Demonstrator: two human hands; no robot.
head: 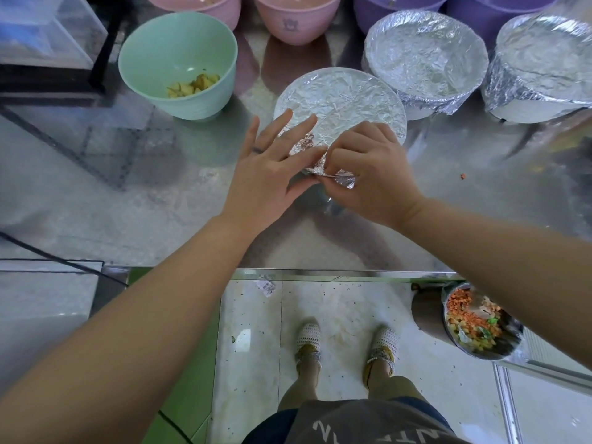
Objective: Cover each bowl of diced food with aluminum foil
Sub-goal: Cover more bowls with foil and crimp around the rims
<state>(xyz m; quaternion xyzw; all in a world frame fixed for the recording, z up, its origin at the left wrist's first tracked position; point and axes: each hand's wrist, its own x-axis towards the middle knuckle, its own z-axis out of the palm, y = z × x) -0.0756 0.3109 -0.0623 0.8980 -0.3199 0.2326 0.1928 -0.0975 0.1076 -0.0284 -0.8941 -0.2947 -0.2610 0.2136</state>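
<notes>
A bowl wrapped in aluminum foil [346, 97] stands at the middle of the steel counter. My left hand [272, 168] lies against its near left side with fingers straight, pressing the foil. My right hand [368, 174] pinches a crumpled foil edge [344, 179] at the bowl's near rim. Two more foil-covered bowls stand at the right, one [426, 56] behind the middle bowl and one [544, 62] at the far right. An uncovered green bowl [179, 59] with diced yellow food [193, 86] stands at the left.
Two pink bowls [298, 17] and purple bowls [400, 8] line the back edge. A clear box [41, 30] sits at the far left. Below the counter's front edge [288, 272], a metal bin of food scraps [474, 322] stands on the floor at the right.
</notes>
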